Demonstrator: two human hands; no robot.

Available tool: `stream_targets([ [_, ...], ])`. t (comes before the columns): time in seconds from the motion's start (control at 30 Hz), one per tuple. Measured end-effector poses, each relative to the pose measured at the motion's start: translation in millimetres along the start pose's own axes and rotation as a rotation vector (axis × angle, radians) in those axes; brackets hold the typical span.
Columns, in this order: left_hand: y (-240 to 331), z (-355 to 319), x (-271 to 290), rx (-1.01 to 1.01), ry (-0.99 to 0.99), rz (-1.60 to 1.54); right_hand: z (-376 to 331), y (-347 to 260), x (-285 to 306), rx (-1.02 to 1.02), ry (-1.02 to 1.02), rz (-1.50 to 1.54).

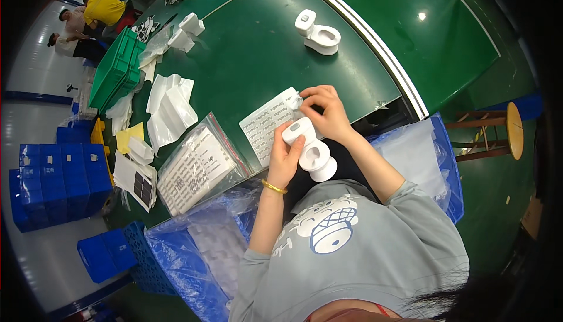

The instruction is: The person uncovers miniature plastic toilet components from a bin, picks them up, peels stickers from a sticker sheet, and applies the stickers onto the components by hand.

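Note:
My left hand is wrapped around the tank end of a white toy toilet, held tilted just over the table's near edge. My right hand pinches a small shiny, see-through piece of film at the upper right corner of a printed white backing sheet. That sheet lies on the green table, partly behind my left hand. Farther off, a second white toy toilet stands upright on the table. Whether the film is still stuck to the sheet is too small to tell.
Left of the sheet lie a zip bag of printed sheets, crumpled white wrapping and white parts. A green crate stands farther left. Film-lined blue bins flank me below the table edge. A stool is at right; people work far left.

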State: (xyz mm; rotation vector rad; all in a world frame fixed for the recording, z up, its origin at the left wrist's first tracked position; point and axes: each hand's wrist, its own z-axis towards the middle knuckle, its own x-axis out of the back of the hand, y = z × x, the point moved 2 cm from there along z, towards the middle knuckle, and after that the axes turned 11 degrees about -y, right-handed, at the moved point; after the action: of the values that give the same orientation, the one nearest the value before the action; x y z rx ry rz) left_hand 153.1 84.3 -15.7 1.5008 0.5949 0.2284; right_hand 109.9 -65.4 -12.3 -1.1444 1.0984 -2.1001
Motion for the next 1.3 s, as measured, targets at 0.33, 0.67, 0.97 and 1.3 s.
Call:
stream_targets([
  [0.33,26.0,-24.5,-8.7,-0.036,-0.027,-0.029,-44.3,-19.2,33.4,-0.278,-0.138,1.036],
  [0.67,17.2,-67.0,-28.7,0.302,-0.007,-0.009,-110.9,-46.7,13.5,-0.496,-0.274,0.983],
  [0.97,17.1,-71.2,-33.1,0.294,0.015,-0.129,-113.0,-48.5,15.1,-0.501,-0.301,0.96],
  [1.3,18.5,-73.1,-32.0,0.312,0.029,-0.208,-112.6,-49.0,14.7,-0.504,-0.296,0.941],
])
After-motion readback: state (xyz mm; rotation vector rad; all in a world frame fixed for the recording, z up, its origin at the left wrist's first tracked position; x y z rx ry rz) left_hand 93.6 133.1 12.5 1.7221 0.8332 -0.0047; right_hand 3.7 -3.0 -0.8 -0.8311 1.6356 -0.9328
